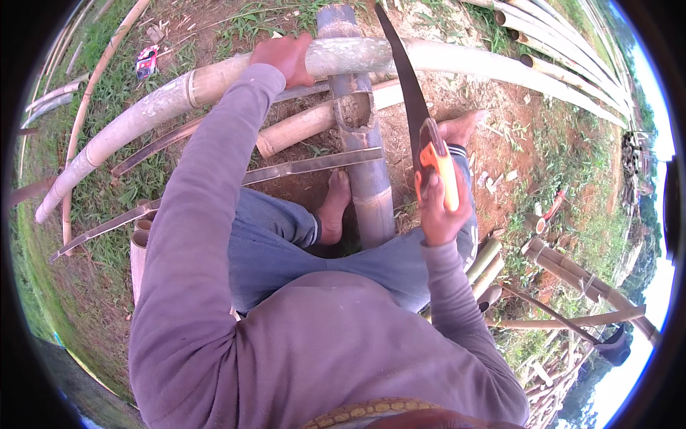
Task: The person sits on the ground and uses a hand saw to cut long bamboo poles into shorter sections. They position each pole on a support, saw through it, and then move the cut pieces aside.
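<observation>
A long, thick bamboo pole (471, 58) lies crosswise in front of me, resting over a darker upright-running bamboo post (368, 182). Wrapped over the pole, left of that post, is my left hand (286, 57). My right hand (444, 214) grips the orange handle of a handsaw (409, 86). Its dark blade reaches away from me and crosses the pole to the right of the post. Whether the teeth have entered the bamboo I cannot tell. A round-edged hole (354, 111) shows in the post just below the pole.
Split bamboo strips (314, 166) and a shorter bamboo piece (296, 129) lie under the pole. Several poles are stacked at the far right (550, 43). Bamboo stubs (488, 261) sit beside my right leg. My bare feet (334, 207) flank the post. A red packet (147, 62) lies on the grass.
</observation>
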Motion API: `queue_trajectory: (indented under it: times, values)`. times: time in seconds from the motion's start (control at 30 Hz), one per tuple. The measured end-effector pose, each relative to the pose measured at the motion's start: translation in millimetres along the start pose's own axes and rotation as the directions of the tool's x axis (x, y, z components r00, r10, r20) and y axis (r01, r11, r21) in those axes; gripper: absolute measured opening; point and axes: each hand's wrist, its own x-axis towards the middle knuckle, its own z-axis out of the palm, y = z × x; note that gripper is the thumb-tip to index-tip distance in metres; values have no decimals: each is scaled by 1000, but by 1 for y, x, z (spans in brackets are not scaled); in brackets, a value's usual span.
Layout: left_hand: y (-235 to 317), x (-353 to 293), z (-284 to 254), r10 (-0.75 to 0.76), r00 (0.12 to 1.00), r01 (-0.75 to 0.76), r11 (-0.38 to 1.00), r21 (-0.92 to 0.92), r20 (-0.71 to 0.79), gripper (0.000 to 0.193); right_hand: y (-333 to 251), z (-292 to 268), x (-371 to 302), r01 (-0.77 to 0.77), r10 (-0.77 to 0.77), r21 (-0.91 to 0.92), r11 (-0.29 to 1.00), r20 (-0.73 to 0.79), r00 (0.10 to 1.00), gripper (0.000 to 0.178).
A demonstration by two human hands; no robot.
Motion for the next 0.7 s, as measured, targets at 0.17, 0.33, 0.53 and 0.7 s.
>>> queue_trajectory:
  times: [0.17,0.33,0.53,0.7]
  values:
    - [6,2,-6,12,999,-12,1000,4,48,76,-24,65,123,-174,176,-64,983,36,984,38]
    - [-7,2,-8,16,994,-13,999,-30,110,74,-41,-17,-43,-94,94,-5,996,1,996,43]
    - [2,-1,10,4,1000,-5,1000,-12,-21,74,6,32,61,-4,4,10,1000,23,1000,40]
    - [6,-9,4,9,999,-9,1000,11,-40,73,8,96,157,-43,43,-21,999,9,999,41]
